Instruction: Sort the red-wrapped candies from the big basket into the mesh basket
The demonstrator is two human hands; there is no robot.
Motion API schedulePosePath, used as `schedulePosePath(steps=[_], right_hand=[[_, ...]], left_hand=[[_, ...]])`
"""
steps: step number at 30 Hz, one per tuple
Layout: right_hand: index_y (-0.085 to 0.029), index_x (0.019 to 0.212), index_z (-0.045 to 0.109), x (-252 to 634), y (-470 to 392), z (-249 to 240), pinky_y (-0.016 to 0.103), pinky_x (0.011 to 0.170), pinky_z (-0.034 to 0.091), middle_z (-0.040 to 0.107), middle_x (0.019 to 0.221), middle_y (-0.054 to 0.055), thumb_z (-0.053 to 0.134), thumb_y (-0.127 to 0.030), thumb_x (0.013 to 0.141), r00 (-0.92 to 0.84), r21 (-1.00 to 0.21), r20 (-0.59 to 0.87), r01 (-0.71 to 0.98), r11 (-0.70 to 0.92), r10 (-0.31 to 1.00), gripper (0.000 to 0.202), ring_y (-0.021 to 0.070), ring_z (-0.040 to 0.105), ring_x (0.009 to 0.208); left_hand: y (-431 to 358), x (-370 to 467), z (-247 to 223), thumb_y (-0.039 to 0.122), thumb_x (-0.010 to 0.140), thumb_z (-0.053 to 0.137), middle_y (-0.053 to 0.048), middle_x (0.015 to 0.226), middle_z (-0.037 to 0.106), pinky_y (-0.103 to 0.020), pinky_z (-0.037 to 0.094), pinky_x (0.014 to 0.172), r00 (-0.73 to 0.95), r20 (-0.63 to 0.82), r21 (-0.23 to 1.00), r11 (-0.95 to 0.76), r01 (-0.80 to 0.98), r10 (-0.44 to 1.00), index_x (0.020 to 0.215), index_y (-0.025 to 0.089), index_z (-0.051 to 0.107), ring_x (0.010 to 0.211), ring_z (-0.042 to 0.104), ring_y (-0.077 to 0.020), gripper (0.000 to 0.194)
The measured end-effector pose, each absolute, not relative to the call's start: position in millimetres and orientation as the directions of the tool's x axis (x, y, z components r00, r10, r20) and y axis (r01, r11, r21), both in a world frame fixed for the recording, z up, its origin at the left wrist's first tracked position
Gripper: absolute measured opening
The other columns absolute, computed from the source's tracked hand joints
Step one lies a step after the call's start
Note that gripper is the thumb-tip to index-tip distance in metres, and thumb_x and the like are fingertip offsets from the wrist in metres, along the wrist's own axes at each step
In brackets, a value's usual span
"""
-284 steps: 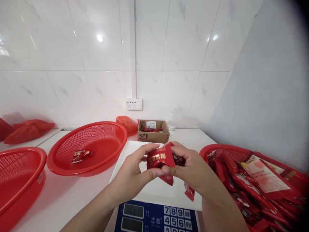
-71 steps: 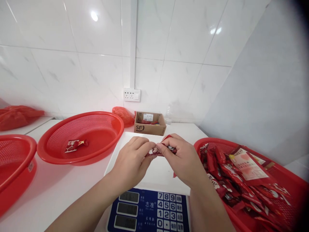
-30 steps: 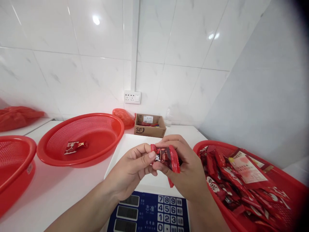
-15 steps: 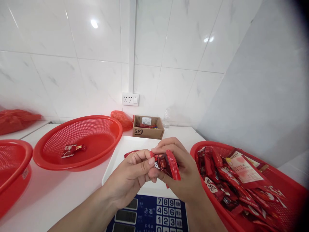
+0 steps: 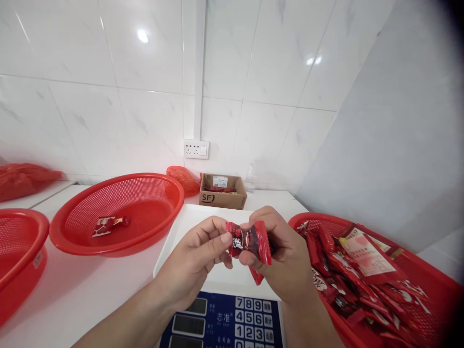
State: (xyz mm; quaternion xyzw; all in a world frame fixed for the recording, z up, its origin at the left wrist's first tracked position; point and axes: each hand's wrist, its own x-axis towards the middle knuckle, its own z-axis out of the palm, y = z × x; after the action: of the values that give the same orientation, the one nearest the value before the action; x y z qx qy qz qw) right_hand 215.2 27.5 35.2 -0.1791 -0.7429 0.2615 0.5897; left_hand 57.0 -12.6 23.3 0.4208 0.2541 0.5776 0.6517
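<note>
Snack packet (image 5: 246,240): your left hand (image 5: 203,256) pinches its nine o'clock end, your right hand (image 5: 286,258) clamps the three o'clock end — apparently so the printed face points your way. It is held above the scale's white pan (image 5: 178,237), with the keypad (image 5: 248,317) at six o'clock; the loaded red basket (image 5: 335,219) sits at four o'clock — seemingly placed there for your right hand's easy reach.

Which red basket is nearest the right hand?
The rightmost basket, heaped with red packets, its rim beside the right hand in this view; the other two baskets stand left of the scale.
</note>
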Motion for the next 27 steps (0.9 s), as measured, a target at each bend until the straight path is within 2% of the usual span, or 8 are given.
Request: schedulePosePath(steps=[3,5,8,11,13,17,22,27], right_hand=[[-0.023,0.072,0.064,215,27,36,0.025,0.044,0.042,0.057,0.068,-0.002,0.077,-0.055,0.082,-0.235,-0.603,0.783,-0.059,0.795,0.576,0.036,0.0130,0.053,0.054],[-0.023,0.071,0.064,215,27,37,0.024,0.044,0.042,0.056,0.068,-0.002,0.080,-0.053,0.080,-0.252,-0.644,0.750,-0.073,0.761,0.611,0.035,0.0121,0.052,0.053],[-0.023,0.072,0.064,215,28,38,0.023,0.043,0.041,0.057,0.071,-0.003,0.083,-0.055,0.075,-0.285,-0.695,0.703,-0.078,0.715,0.652,0.037,0.0104,0.050,0.052],[-0.024,0.081,0.068,217,29,38,0.022,0.043,0.041,0.059,0.075,-0.002,0.081,-0.063,0.073,-0.319,-0.700,0.693,-0.079,0.710,0.647,0.041,0.0099,0.048,0.052],[-0.025,0.086,0.069,218,29,38,0.023,0.043,0.042,0.060,0.077,-0.002,0.080,-0.066,0.071,-0.338,-0.703,0.685,-0.077,0.707,0.645,0.045,0.0104,0.049,0.054],[-0.025,0.080,0.065,215,27,38,0.023,0.043,0.041,0.058,0.075,-0.002,0.084,-0.058,0.073,-0.350,-0.691,0.694,-0.082,0.718,0.629,0.039,0.0110,0.048,0.055],[-0.023,0.066,0.058,212,25,35,0.021,0.045,0.038,0.054,0.070,-0.003,0.085,-0.042,0.078,-0.314,-0.652,0.741,-0.127,0.747,0.594,0.035,0.0106,0.046,0.055],[-0.024,0.073,0.064,214,24,33,0.022,0.049,0.039,0.056,0.071,-0.004,0.089,-0.042,0.073,-0.346,-0.736,0.668,-0.177,0.653,0.659,0.031,0.0108,0.045,0.057]], left_hand=[[-16,53,22,0.028,0.081,0.081,-0.001,0.098,0.069,-0.025,0.053,0.071,0.199,0.290,0.879,-0.179,-0.441,0.936,0.116,0.031,0.068,0.083,0.062,-0.0144,0.037],[-20,52,22,0.022,0.082,0.078,-0.001,0.108,0.069,-0.029,0.053,0.082,0.207,0.365,0.911,-0.302,-0.282,0.908,0.125,0.037,0.064,0.094,0.063,-0.0164,0.047],[-26,53,25,0.023,0.083,0.078,0.001,0.110,0.070,-0.031,0.052,0.089,0.122,0.415,0.909,-0.418,-0.003,0.902,0.117,0.036,0.068,0.098,0.063,-0.0169,0.038],[-28,55,29,0.026,0.083,0.079,-0.001,0.107,0.070,-0.030,0.054,0.083,0.063,0.474,0.864,-0.477,0.160,0.879,0.107,0.031,0.072,0.095,0.064,-0.0178,0.026],[-27,55,30,0.021,0.082,0.077,-0.001,0.104,0.071,-0.028,0.056,0.078,0.060,0.531,0.813,-0.529,0.242,0.845,0.106,0.029,0.072,0.091,0.064,-0.0170,0.026],[-28,54,33,0.012,0.080,0.070,-0.005,0.102,0.072,-0.027,0.060,0.077,0.070,0.648,0.676,-0.615,0.406,0.759,0.104,0.021,0.072,0.083,0.065,-0.0157,0.025],[-30,54,34,0.014,0.084,0.067,-0.011,0.110,0.074,-0.030,0.064,0.082,0.098,0.702,0.566,-0.635,0.525,0.706,0.111,0.016,0.071,0.086,0.070,-0.0184,0.028],[-27,54,30,0.015,0.085,0.070,-0.010,0.108,0.074,-0.027,0.064,0.080,0.118,0.741,0.517,-0.674,0.528,0.661,0.109,0.017,0.071,0.089,0.071,-0.0182,0.024]])
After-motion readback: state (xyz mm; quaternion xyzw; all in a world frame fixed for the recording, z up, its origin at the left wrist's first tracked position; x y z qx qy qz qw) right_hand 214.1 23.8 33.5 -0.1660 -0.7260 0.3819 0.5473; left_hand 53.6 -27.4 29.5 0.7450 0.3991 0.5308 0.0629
